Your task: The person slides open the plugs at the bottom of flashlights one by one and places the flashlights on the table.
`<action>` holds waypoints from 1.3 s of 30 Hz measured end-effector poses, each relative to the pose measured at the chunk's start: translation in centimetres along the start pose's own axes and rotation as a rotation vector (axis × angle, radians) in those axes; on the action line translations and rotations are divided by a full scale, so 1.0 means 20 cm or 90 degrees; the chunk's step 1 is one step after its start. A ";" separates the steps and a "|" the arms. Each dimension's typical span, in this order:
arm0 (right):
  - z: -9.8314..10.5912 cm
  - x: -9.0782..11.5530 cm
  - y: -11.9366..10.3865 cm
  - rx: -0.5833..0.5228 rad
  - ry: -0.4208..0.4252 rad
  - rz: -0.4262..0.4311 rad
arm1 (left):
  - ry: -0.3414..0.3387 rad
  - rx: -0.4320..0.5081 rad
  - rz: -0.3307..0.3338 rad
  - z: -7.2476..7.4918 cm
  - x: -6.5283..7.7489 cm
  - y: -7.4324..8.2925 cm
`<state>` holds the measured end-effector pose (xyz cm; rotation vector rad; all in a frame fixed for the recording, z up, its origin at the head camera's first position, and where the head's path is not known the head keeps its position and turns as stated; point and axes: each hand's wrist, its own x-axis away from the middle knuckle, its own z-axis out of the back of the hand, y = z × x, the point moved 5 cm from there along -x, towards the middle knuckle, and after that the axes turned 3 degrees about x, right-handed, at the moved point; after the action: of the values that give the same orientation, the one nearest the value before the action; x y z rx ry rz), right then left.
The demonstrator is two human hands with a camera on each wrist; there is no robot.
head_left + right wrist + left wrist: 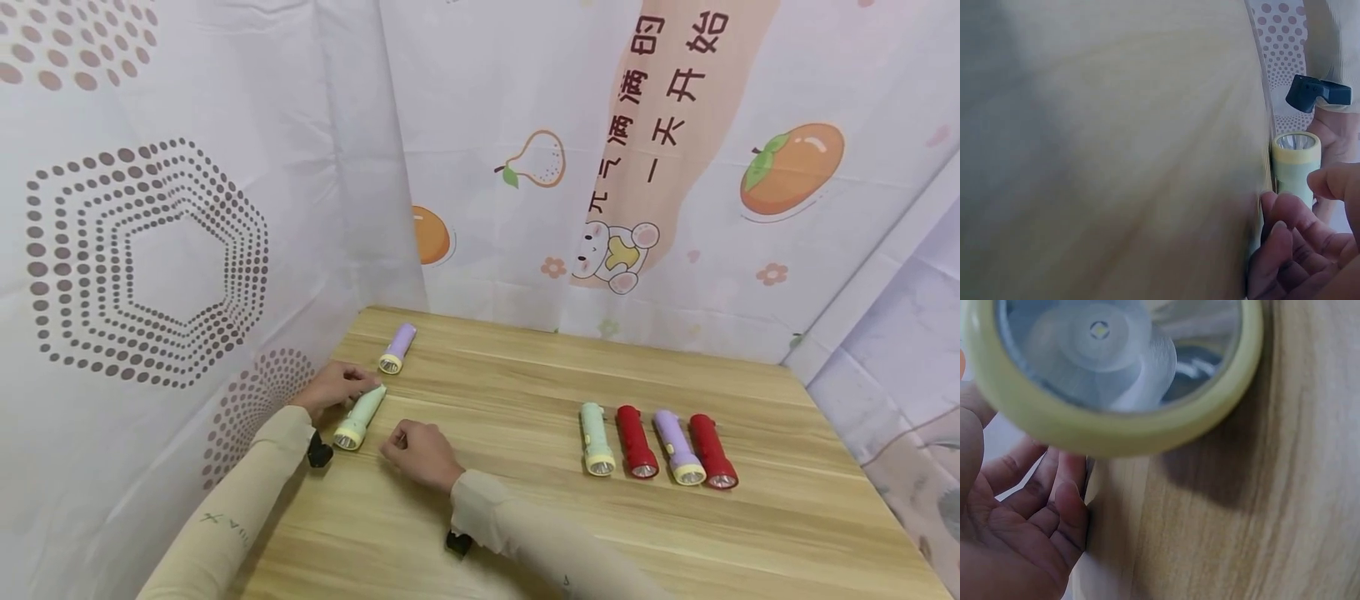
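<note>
A pale green flashlight (364, 413) with a cream head lies on the wooden table (510, 533) at the left, lens towards the near side. My left hand (337, 387) is just beside it, fingertips right at its tail end. In the left wrist view the lens (1100, 337) looms large, and the fingers (1032, 490) below it are loosely bent. To the right of this flashlight, apart from it, my right hand (426, 454) stays low over the table, fingers loosely curled with nothing in them. Behind the left hand lies a purple flashlight (398, 347).
At the right a row holds a green flashlight (594, 433), a red flashlight (636, 437), a purple flashlight (677, 442) and another red flashlight (712, 450). Printed curtains (480, 250) border the table at the back and left.
</note>
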<state>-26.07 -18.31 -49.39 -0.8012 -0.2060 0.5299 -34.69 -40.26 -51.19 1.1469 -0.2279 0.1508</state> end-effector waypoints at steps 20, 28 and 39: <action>-0.14 -0.11 -0.12 -0.043 0.041 -0.103 | -0.004 -0.035 0.010 -0.02 0.04 0.02; -0.15 -0.14 -0.10 -0.041 0.005 -0.133 | -0.004 -0.024 0.008 -0.03 0.02 0.03; -0.15 -0.16 -0.08 -0.089 -0.023 -0.144 | -0.025 -0.029 0.019 -0.03 0.06 0.03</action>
<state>-27.11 -22.89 -50.18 -0.8919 -0.3664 0.3189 -33.58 -39.53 -50.62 1.1013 -0.2822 0.1495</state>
